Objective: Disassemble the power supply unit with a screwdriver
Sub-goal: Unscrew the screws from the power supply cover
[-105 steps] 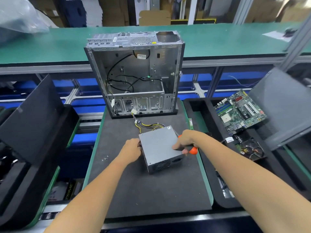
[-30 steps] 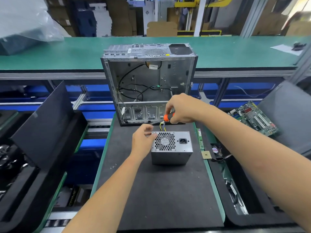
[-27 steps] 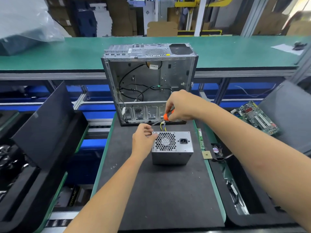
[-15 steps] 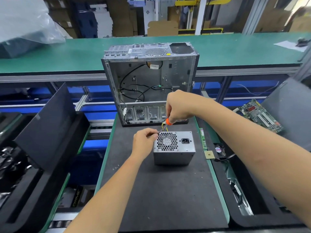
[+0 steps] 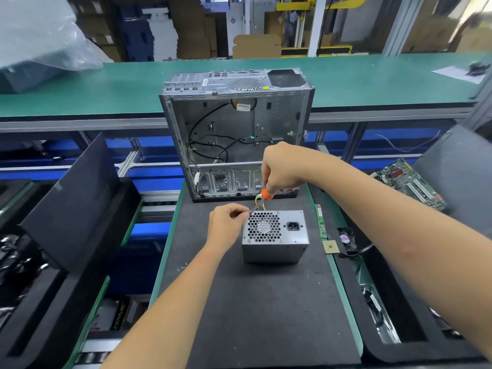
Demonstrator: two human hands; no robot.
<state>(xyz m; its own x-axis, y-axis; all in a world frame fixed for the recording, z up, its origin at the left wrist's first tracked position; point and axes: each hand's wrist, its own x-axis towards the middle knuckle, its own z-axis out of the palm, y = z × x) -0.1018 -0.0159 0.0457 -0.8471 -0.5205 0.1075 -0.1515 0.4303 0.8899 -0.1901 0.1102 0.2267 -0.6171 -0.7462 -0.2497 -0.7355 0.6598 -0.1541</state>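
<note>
- The step in hand looks like the first screw: the screwdriver (image 5: 257, 204) tip is being set at the top-left corner of the power supply unit (image 5: 275, 235), the corner that points to about 10 o'clock on its grille face.
- The right hand (image 5: 281, 169) grips the orange handle from above, fingers curled round it. The shaft slants down from the handle at 1 o'clock to the tip at 7 o'clock.
- The left hand (image 5: 226, 222) sits just beside the box at its 9 o'clock side. Its fingers are curled and its fingertips (image 5: 244, 214) seem to pinch the shaft near the tip to guide it. I cannot tell if the tip is in a screw yet; the screw is hidden by the fingers.
- Next, I think the tip must sit snug in the screw head, then the right hand pushes down and turns while the left hand keeps the box from sliding.
- The power supply unit stands in the middle of the dark mat (image 5: 266, 302), in front of the open computer case (image 5: 237, 134), which is at its 12 o'clock.
- Its fan grille and plug socket face up and toward the person. Its long side runs from 9 o'clock to 3 o'clock. Its yellow wires (image 5: 257, 202) come out the back, toward 12 o'clock.
- A few tiny loose screws (image 5: 182, 267) lie on the mat at about 8 o'clock from the box.
</note>
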